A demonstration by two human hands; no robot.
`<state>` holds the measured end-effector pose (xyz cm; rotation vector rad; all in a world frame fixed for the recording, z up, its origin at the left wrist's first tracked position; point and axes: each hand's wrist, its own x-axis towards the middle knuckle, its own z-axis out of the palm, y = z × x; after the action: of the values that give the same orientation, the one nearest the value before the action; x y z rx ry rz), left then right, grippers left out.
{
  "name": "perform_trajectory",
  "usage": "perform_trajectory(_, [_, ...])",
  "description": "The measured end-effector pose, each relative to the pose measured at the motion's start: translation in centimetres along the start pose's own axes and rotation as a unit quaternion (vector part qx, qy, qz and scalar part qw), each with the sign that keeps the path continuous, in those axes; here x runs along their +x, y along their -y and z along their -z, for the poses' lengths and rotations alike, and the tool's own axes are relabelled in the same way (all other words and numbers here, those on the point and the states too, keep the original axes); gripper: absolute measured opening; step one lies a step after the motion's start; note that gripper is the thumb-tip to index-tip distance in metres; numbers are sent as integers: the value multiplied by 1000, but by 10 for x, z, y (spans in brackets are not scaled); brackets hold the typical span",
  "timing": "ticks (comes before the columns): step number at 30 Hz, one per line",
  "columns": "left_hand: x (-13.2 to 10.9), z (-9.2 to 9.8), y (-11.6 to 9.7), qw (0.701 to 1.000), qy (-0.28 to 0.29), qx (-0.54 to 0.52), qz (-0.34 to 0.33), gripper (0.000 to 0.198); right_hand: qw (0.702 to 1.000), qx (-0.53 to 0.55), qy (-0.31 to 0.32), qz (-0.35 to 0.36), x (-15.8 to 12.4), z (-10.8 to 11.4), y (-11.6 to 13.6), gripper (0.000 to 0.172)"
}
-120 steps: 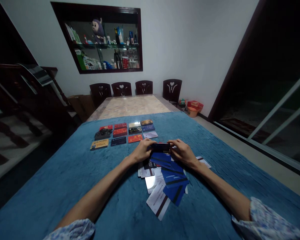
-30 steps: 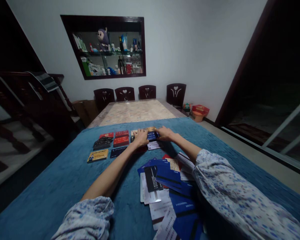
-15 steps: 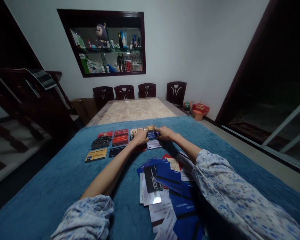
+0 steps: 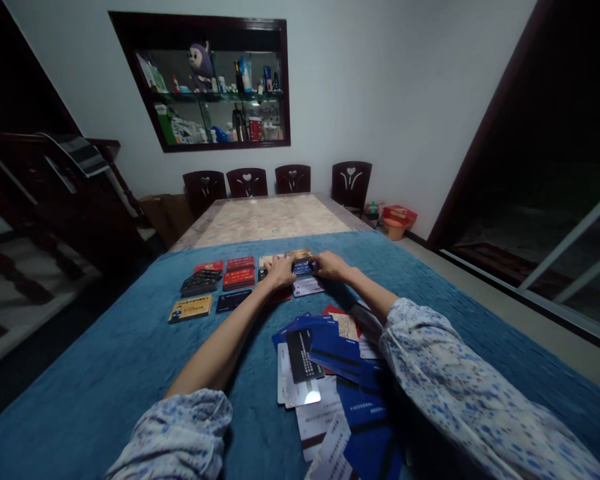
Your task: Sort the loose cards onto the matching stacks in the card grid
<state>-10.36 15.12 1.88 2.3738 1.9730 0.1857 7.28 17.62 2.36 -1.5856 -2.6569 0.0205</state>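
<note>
Hands [image 4: 282, 272] advanced to stacked blue cards [image 4: 302, 268], fingers' [image 4: 321, 261] grip unclear, blue cloth [image 4: 130, 367], chairs [image 4: 354, 195], wall [image 4: 333, 87]

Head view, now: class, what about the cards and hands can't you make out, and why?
1. Red card, head view: partly hidden by the left arm.
2. Black stack, head view: mostly behind the left hand.
3. Loose cards, head view: cut off by the bottom edge; overlap hides their count.
4. Right hand, head view: too small and dim to tell whether it grips the blue stack.
</note>
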Motion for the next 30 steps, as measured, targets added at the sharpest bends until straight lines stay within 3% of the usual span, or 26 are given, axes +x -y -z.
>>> perform_trajectory(9, [-4,-2,1,1000,-17,-9,-11,42,1000,-19,5,9,-5,3,4,40])
perform_trajectory(18, [-24,1,11,992,-101,-38,-62,38,999,-42,-4,5,-26,20,7,50])
perform_trajectory(23, [-57,5,14,982,-112,-92,-121,37,999,-44,-14,15,-47,28,13,40])
perform_trajectory(28, [-105,5,12,971,-97,-166,-139,33,998,-40,-29,46,-71,26,23,29])
perform_trajectory(30, [-124,3,11,964,-82,-183,-176,33,997,-25,-42,56,-80,24,29,29])
